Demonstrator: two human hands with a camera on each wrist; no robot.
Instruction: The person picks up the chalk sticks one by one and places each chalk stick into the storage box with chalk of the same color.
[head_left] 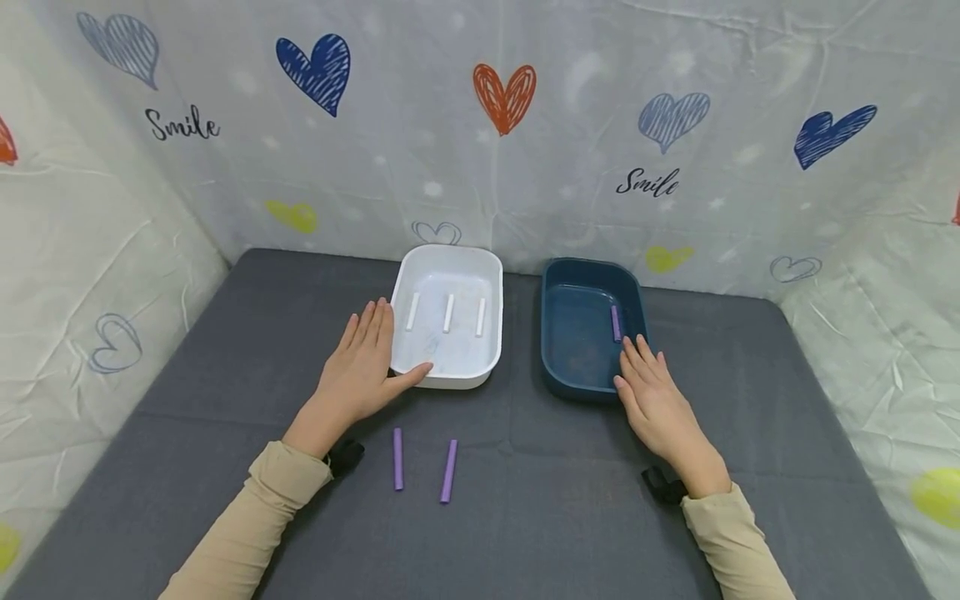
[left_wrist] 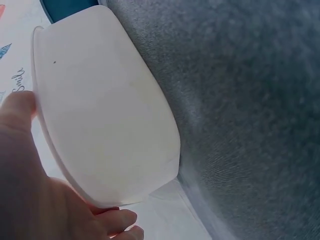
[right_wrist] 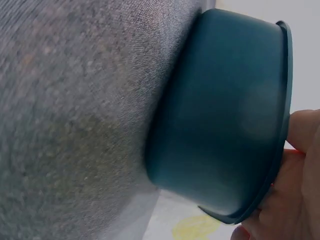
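white plastic tub (head_left: pixel 459 382) on the left holds three white sticks (head_left: pixel 448 314), spaced apart in a row on its floor, with faint bluish smudges nearer the front. just to its right, with a gap between, stands a dark teal tub (head_left: pixel 581 360); one purple stick (head_left: pixel 617 323) is inside, beside its right wall, though whether it lies flat or leans is hard to tell.

the left hand (head_left: pixel 358 367) rests against the white tub's left rim, four fingers straight and close together, thumb stretched apart along the front edge. the right hand (head_left: pixel 654 402) touches the teal tub's front right corner, fingers extended, thumb apart by the front rim. each hand hides a bit of the rim it touches.

two more purple sticks (head_left: pixel 398 459) lie apart on the grey cloth (head_left: pixel 555 500), in front of the white tub, between the forearms and nearer the left one. black straps (head_left: pixel 345 457) circle both wrists below beige sleeves (head_left: pixel 247 517). behind the tubs hangs a pale fabric backdrop (head_left: pixel 420 158) printed with hearts and "smile".
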